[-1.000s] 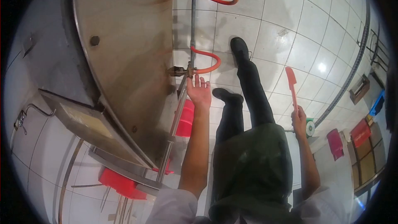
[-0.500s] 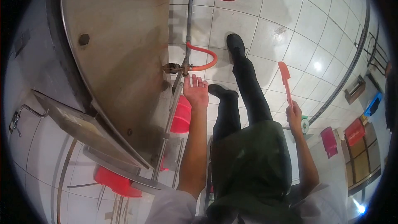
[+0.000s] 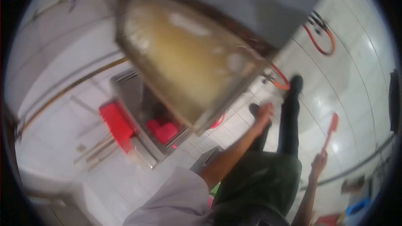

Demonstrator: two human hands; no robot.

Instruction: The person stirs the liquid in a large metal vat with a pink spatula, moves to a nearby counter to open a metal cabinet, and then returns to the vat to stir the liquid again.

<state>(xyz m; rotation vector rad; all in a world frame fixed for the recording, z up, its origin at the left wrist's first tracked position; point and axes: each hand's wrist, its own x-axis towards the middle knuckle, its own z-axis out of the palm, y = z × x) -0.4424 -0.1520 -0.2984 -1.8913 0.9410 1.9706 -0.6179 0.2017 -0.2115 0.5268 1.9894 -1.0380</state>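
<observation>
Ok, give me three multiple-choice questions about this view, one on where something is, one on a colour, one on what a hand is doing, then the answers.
1. Where is the left hand?
A. Reaching toward the lower edge of the large metal vessel
B. Flat on the floor
C. In a pocket

2. What colour is the spatula?
A. Blue
B. Red-orange
C. Black

3. What is the right hand doing?
A. Hanging open
B. Pressing the wall
C. Gripping the spatula's handle

Answers: 1 A, the arm stretches out to the vessel's edge, contact blurred. 2 B, its blade shows red-orange against the white floor tiles. 3 C, the fingers close round the handle, blade up.
</observation>
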